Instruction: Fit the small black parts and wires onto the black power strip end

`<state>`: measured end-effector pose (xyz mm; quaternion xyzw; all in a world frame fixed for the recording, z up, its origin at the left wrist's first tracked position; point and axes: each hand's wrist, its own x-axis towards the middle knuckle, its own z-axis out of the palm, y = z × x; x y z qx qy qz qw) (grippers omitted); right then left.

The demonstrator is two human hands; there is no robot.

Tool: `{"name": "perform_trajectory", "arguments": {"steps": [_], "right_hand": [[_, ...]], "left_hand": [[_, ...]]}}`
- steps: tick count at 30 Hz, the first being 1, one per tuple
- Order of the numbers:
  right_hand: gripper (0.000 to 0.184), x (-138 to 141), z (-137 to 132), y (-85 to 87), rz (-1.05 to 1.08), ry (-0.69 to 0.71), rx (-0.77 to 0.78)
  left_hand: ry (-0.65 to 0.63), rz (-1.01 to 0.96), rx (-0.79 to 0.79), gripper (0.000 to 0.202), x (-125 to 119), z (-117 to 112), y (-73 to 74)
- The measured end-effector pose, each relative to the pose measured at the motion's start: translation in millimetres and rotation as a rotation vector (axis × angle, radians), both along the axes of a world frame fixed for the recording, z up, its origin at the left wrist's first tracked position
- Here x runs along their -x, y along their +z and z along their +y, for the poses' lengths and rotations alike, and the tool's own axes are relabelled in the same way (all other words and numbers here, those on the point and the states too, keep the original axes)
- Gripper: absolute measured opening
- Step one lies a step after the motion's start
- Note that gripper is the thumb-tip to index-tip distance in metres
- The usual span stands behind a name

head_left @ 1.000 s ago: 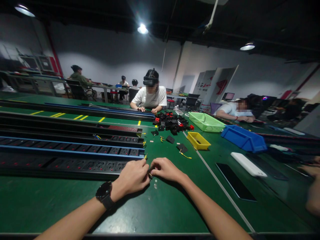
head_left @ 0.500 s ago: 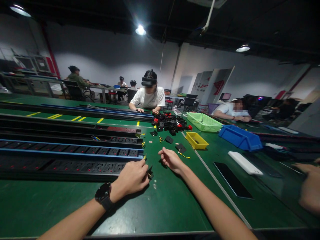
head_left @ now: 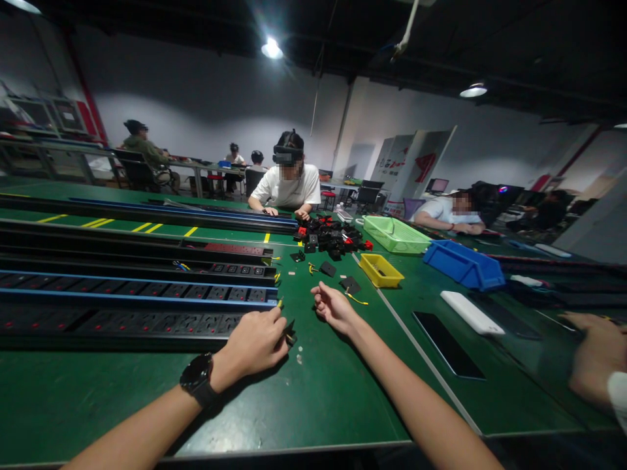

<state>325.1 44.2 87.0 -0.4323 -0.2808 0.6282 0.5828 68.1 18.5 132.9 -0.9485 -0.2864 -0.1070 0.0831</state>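
Note:
My left hand (head_left: 257, 341), with a black watch (head_left: 196, 376) on its wrist, is closed at the right end of the nearest black power strip (head_left: 161, 324). Its fingers grip a small black end plate (head_left: 290, 330), partly hidden by the hand. Beside the fingertips, a yellow-green wire pokes out of the blue-edged power strip (head_left: 161, 288). My right hand (head_left: 334, 308) hovers to the right with curled fingers pressed together; whether something small is in them is hidden. Just beyond it lie black end plates (head_left: 351, 284), one with a yellow wire (head_left: 358, 299).
Beyond lies a pile of black and red socket parts (head_left: 333, 236), near a green basket (head_left: 396, 235), a yellow tray (head_left: 381, 270) and a blue bin (head_left: 463, 264). A phone (head_left: 448, 344) and a white power bank (head_left: 471, 313) lie right. Another person's hand (head_left: 597, 356) is at far right.
The view has shifted slightly, so the scene sits a little further left. Both my hands keep nearly the same pose. The other person's hand at the far right has moved slightly.

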Motion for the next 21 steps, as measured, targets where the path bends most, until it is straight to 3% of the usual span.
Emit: {"name": "perform_trajectory", "arguments": {"steps": [21], "right_hand": [[0.030,2.4,-4.0,7.2,-0.045,0.033,0.006]], "left_hand": [[0.005,0.013,0.016,0.012,-0.8,-1.0,2.9]]}}
